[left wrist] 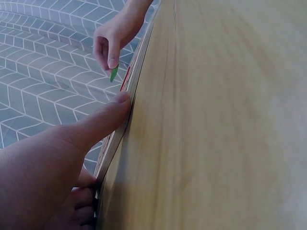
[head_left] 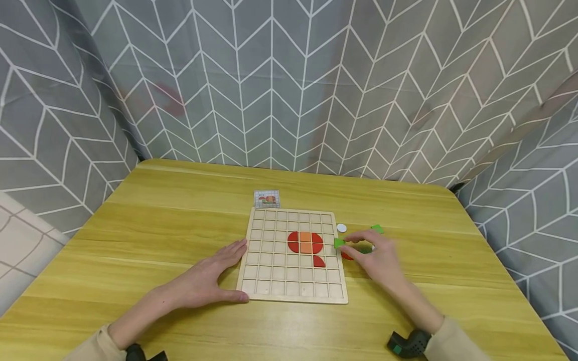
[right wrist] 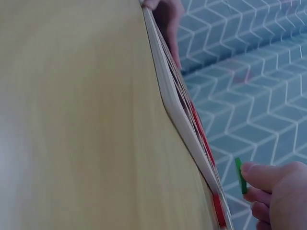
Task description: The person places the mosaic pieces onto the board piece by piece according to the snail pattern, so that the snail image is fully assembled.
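Note:
A wooden grid board (head_left: 272,273) lies on the table. My left hand (head_left: 203,281) rests along its left side, fingers extended at the edge and thumb (left wrist: 112,112) at the near left corner. Between thumb and fingertips my right hand (head_left: 384,258) pinches a green square tile (head_left: 339,242), held above the board's right edge. On the grid, two orange squares (head_left: 305,242) sit between rounded red pieces (head_left: 293,242). A separate red quarter-circle (head_left: 319,261) lies in a cell just below them.
A small picture card (head_left: 267,199) lies at the board's far left corner. Right of the board are a white disc (head_left: 341,227), another green piece (head_left: 377,228) and a red piece (head_left: 346,255) partly hidden by the right hand. A patterned curtain (head_left: 289,85) hangs behind the table.

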Available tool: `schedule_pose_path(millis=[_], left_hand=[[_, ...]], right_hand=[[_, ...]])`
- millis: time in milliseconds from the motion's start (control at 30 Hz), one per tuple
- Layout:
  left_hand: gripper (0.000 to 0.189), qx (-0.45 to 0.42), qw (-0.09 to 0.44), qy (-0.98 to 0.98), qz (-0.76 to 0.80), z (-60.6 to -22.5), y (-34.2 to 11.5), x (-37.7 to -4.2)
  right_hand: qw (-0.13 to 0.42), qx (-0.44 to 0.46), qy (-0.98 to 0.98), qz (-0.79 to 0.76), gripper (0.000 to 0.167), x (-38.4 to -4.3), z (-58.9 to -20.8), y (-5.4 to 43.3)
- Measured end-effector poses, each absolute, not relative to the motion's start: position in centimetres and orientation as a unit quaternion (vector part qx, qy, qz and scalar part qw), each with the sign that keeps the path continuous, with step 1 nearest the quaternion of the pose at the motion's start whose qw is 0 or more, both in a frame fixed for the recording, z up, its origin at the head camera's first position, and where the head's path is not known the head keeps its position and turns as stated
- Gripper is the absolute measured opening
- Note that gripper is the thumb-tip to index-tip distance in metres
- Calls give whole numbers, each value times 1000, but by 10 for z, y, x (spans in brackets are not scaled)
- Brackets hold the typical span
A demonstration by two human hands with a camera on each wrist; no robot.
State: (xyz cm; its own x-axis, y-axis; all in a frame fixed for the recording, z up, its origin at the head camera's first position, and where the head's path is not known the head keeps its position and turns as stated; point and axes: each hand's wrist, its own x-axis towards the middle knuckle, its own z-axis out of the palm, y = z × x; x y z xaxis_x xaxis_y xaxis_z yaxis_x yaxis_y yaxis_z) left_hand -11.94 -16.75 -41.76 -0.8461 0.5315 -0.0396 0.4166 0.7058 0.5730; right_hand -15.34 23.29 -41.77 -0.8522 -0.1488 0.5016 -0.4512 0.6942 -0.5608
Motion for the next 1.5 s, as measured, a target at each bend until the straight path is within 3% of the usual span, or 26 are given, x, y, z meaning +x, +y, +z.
schedule_pose_path(millis=[167, 500, 767, 1500], left_hand=[[111, 261, 101, 916, 287, -417, -168, -120], [111, 261, 101, 917, 283, -418, -167, -120], [112, 264, 101, 917, 282, -419, -167, -121], [111, 263, 103, 916, 286, -416, -166, -120]], right_hand=[[180, 230, -868, 402, 24, -151, -423, 215], [205, 354, -814, 413, 32, -154, -436, 194], [193, 333, -832, 400, 27, -151, -438, 185], [225, 371, -819, 376, 26, -151, -439, 177]])
